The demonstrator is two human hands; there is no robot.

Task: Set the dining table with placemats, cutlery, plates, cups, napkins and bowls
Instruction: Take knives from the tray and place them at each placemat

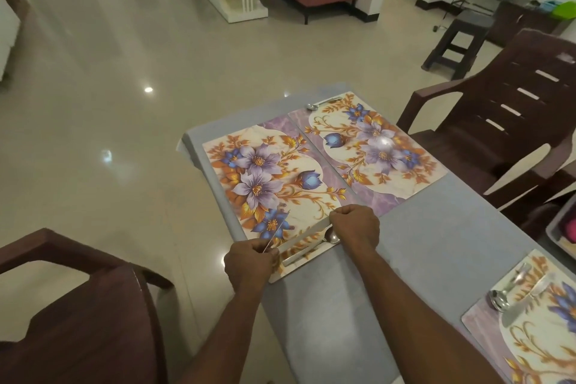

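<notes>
The grey-clothed dining table (420, 243) carries three floral placemats. On the near edge of the left placemat (265, 171) lie a table knife (304, 238) and a spoon (331, 237), side by side. My left hand (249, 265) pinches a thin metal utensil (277, 231), seen edge-on and slanting up over the mat. My right hand (355, 227) is curled over the far end of the knife, hiding its tip. A second placemat (374, 146) beyond has a spoon (311, 106) at its far edge. A third placemat (530, 330) at the right holds a spoon (498, 301) and knife (530, 293).
A brown plastic chair (514, 121) stands at the table's far right side and another chair (78, 305) at my near left. A grey tray (559, 237) with something pink sits at the right edge. Glossy tiled floor (124, 103) lies to the left.
</notes>
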